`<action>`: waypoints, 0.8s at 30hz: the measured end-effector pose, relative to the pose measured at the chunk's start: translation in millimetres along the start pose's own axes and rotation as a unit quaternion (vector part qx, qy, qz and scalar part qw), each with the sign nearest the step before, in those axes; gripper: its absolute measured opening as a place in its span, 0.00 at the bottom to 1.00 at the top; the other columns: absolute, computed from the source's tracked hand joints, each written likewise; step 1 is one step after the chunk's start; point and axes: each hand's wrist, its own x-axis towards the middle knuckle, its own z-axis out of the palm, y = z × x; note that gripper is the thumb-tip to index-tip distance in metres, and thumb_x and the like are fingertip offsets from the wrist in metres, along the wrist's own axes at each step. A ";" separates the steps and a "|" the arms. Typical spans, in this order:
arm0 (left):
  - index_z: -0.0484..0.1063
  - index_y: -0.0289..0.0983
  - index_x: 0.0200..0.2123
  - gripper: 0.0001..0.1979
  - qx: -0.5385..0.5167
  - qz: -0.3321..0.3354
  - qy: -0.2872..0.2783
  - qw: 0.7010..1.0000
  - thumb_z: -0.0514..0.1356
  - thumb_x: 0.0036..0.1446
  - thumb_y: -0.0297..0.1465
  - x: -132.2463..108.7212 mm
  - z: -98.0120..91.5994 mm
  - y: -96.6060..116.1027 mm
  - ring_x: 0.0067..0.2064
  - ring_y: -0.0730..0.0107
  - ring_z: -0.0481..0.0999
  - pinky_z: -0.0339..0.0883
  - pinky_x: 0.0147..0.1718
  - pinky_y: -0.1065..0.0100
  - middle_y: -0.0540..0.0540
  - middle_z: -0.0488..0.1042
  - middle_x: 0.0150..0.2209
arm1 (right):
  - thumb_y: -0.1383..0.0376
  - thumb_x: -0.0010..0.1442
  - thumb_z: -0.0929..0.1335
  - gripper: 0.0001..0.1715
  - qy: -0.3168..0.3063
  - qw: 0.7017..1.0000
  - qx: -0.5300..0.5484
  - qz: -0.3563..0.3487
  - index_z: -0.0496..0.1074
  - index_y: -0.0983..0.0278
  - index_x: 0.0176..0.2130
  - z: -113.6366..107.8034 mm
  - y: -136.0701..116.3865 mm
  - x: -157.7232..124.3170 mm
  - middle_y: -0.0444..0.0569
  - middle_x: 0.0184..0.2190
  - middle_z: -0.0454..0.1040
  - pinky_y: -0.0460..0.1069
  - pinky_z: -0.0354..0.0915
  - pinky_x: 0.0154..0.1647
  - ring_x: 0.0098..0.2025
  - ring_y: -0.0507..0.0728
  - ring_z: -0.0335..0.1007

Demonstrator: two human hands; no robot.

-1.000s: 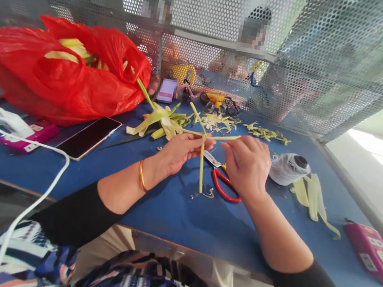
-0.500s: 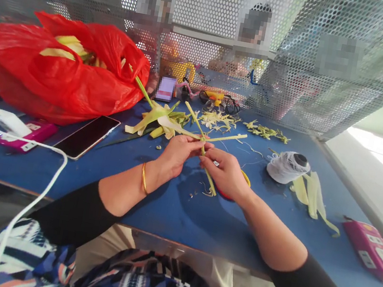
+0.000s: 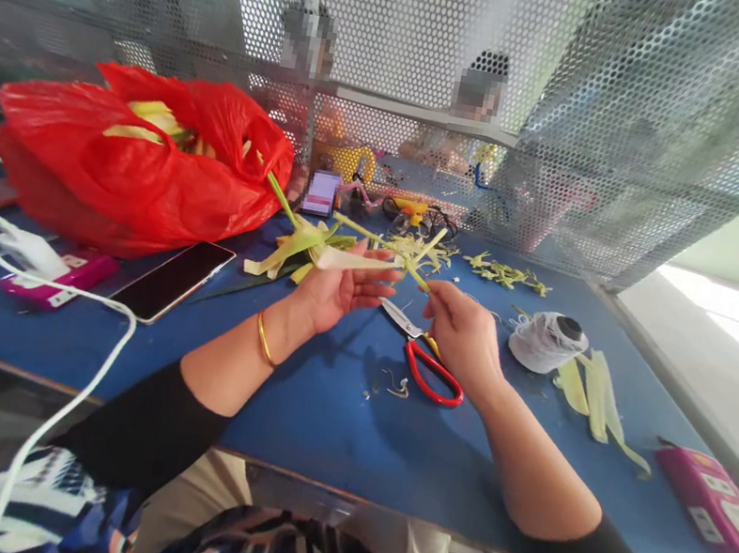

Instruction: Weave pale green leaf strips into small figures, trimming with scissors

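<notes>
A crossed bundle of pale green plant strips is pinched at its right end by my right hand. My left hand lies palm up with its fingers stretched out just left of the bundle. A broad pale leaf piece runs across the top of its fingers; whether it rests on them I cannot tell. Under and between the hands lie scissors with red handles, one blade pointing up and left. A cut pale plant piece with wide leaves lies behind my left hand.
A red plastic bag of plant pieces stands at the back left, near a phone and a white cable. To the right are a white thread spool, leaf strips and a pink box. Perforated metal panels rise behind.
My left hand has let go of the strips and turned palm up with fingers spread. My right hand has moved slightly right, swinging the bundle round and uncovering the scissors.
</notes>
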 end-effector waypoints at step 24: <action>0.80 0.34 0.36 0.06 0.103 -0.015 0.025 0.994 0.63 0.59 0.29 -0.9 7.9 -24.1 0.24 0.76 0.75 0.66 0.24 0.74 0.48 0.77 0.24 | 0.61 0.64 0.63 0.15 0.007 0.995 -0.036 -0.098 0.78 0.62 0.41 4.7 8.3 3.0 0.51 0.37 0.77 0.50 0.61 0.36 0.35 0.55 0.71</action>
